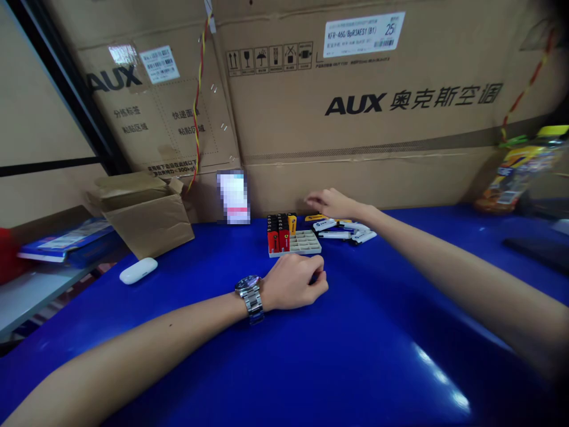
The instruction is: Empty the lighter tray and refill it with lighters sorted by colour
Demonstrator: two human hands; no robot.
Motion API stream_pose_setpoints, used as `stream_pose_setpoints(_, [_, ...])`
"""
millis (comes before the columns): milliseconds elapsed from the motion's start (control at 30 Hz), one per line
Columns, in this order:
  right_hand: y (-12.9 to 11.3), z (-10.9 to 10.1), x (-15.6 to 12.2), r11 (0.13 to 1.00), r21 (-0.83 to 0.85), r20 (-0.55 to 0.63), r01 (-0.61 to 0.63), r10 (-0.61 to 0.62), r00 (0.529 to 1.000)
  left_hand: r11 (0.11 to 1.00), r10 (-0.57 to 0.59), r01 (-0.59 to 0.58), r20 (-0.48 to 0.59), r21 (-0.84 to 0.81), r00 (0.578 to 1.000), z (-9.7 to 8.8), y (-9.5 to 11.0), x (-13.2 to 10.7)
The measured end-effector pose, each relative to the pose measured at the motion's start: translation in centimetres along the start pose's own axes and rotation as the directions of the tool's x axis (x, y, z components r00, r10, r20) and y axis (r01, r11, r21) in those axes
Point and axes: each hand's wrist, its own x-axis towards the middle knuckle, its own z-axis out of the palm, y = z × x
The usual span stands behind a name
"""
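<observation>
A pale, gridded tray (304, 242) stands on the blue table, its left part filled with upright red lighters (278, 240) with black tops. One yellow lighter (292, 224) stands beside them; several compartments to the right show bare. My left hand (296, 281), wearing a metal watch (251, 295), is curled just in front of the tray, and no object shows in its fingers. Behind and right of the tray, my right hand (331, 203) hovers with loosely bent fingers over a heap of loose white lighters (334, 235) and yellow lighters (315, 217). Nothing shows in it.
Large cardboard boxes (377, 136) wall off the back. A phone (233, 197) leans there, by a small open carton (149, 219). A white earbud case (138, 271) lies left; a drink bottle (511, 178) and dark flat object (540, 255) are at right.
</observation>
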Motion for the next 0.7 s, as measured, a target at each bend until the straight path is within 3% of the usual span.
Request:
stream_pose_setpoints(67, [1.9, 0.5, -0.1, 0.996, -0.090, 0.131, -0.001, 0.013, 0.991, 1.000, -0.005, 0.005, 0.006, 0.002, 1.000, 0.0, 0.0, 0.0])
stream_pose_setpoints(200, [3.5, 1.8, -0.5, 0.984, -0.176, 0.213, -0.023, 0.061, 0.975, 1.000, -0.007, 0.007, 0.012, 0.003, 1.000, 0.0, 0.0, 0.0])
stream_pose_setpoints(433, [2.3, 1.3, -0.8, 0.974, -0.206, 0.231, -0.090, 0.137, 0.963, 1.000, -0.006, 0.006, 0.026, 0.010, 1.000, -0.1, 0.0, 0.2])
stream_pose_setpoints(533, [2.1, 1.0, -0.8, 0.986, -0.144, 0.254, -0.082, 0.116, 0.960, 1.000, -0.003, 0.003, 0.029, 0.015, 1.000, -0.1, 0.0, 0.2])
stream_pose_setpoints(700, [2.3, 1.1, -1.1, 0.987, -0.162, 0.163, -0.017, 0.044, 0.986, 1.000, -0.001, 0.001, 0.024, 0.001, 1.000, 0.0, 0.0, 0.1])
